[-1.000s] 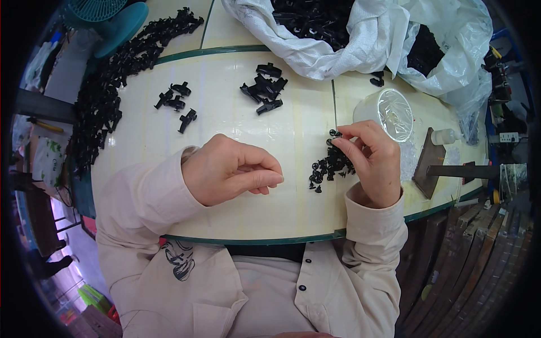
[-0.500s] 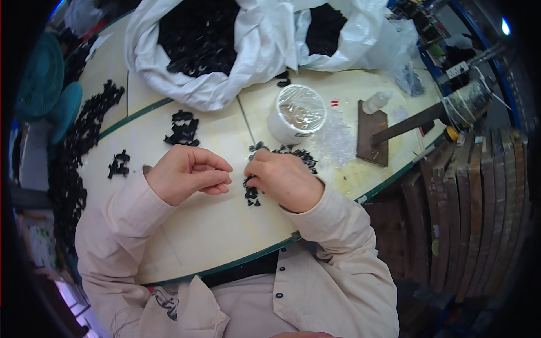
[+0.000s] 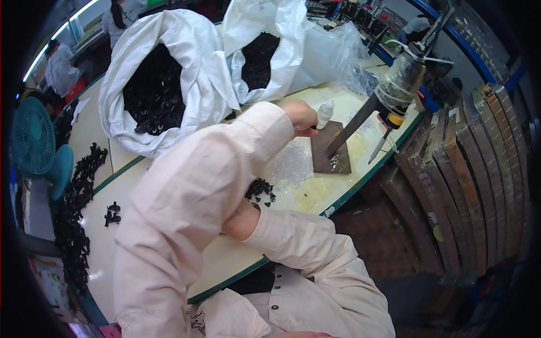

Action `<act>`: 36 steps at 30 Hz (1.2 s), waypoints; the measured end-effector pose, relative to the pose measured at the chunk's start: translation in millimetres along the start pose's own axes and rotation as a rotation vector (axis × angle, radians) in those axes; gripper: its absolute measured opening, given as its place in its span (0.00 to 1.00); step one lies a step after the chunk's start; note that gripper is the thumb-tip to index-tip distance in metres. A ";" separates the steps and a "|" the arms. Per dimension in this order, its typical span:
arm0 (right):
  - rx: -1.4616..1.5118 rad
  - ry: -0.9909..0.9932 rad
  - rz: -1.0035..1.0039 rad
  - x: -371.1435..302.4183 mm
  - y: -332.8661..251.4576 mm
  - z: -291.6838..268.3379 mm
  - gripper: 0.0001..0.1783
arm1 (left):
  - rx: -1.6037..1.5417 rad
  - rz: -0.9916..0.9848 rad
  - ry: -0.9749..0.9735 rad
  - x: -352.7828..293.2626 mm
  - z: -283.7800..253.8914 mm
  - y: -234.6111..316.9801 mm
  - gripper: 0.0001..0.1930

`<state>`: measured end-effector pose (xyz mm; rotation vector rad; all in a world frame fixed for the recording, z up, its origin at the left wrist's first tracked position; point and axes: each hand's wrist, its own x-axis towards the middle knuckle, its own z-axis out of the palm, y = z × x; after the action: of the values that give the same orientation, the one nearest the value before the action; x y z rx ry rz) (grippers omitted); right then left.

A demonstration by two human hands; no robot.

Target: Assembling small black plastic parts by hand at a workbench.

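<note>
My left arm stretches across the table to the far right. My left hand (image 3: 301, 116) has its fingers curled together beside a small white dropper bottle (image 3: 325, 111); whatever they pinch is too small to make out. Under the left sleeve, my right hand (image 3: 242, 220) shows only its back and wrist, its fingers hidden. Just beyond it lies a pile of small black parts (image 3: 260, 190), partly covered by the sleeve. Clear small pieces (image 3: 291, 167) are spread on the table below my left hand.
White sacks of black parts (image 3: 155, 84) stand at the back. A brown stand (image 3: 331, 160) and a hanging electric screwdriver (image 3: 396, 93) are on the right, beside stacked brown boards (image 3: 451, 163). Black parts (image 3: 73, 225) line the left edge near a green fan (image 3: 34, 132).
My left hand has moved from the middle of the table to the far right, near the bottle. The white tub is now hidden behind my arm. The view has turned rightward.
</note>
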<state>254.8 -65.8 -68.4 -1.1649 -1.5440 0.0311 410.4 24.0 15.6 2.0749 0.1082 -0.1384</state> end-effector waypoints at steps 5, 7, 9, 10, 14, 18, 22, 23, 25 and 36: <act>-0.089 0.015 -0.037 -7.6 12.6 -6.3 0.12 | 0.013 -0.335 0.122 25.8 29.8 4.2 0.11; -0.124 0.018 -0.046 -12.7 17.6 -5.2 0.12 | -0.194 -0.438 0.166 32.3 40.4 2.3 0.10; -0.152 0.014 -0.056 -16.5 22.7 -2.4 0.12 | -0.404 -0.543 0.220 33.8 45.8 3.6 0.10; -0.165 0.010 -0.063 -17.7 25.3 -0.5 0.12 | -0.368 -0.534 0.204 32.7 45.3 6.0 0.09; -0.210 -0.016 -0.092 -19.9 32.7 9.1 0.11 | -0.133 -0.410 0.152 17.9 35.0 12.5 0.11; -0.222 -0.059 -0.126 -19.7 32.1 25.6 0.11 | -0.013 -0.094 0.134 -52.6 2.8 37.4 0.16; -0.377 -0.385 0.101 11.3 -3.2 -3.2 0.06 | -0.005 0.049 0.163 -168.2 -30.9 62.2 0.16; -0.353 -0.407 0.104 13.4 -2.3 -4.7 0.06 | -0.008 0.056 0.196 -194.4 -36.1 58.8 0.15; -0.155 -0.115 0.120 25.7 -9.1 -24.7 0.06 | -0.116 -0.012 0.336 -238.1 -28.5 46.4 0.14; -0.149 -0.399 0.513 42.3 -19.1 -36.0 0.14 | -0.460 -0.259 0.657 -336.1 56.9 -58.9 0.14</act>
<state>275.7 -67.0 -13.6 -1.7282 -1.5616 0.5250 66.9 -3.6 -14.4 1.5666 0.7387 0.3854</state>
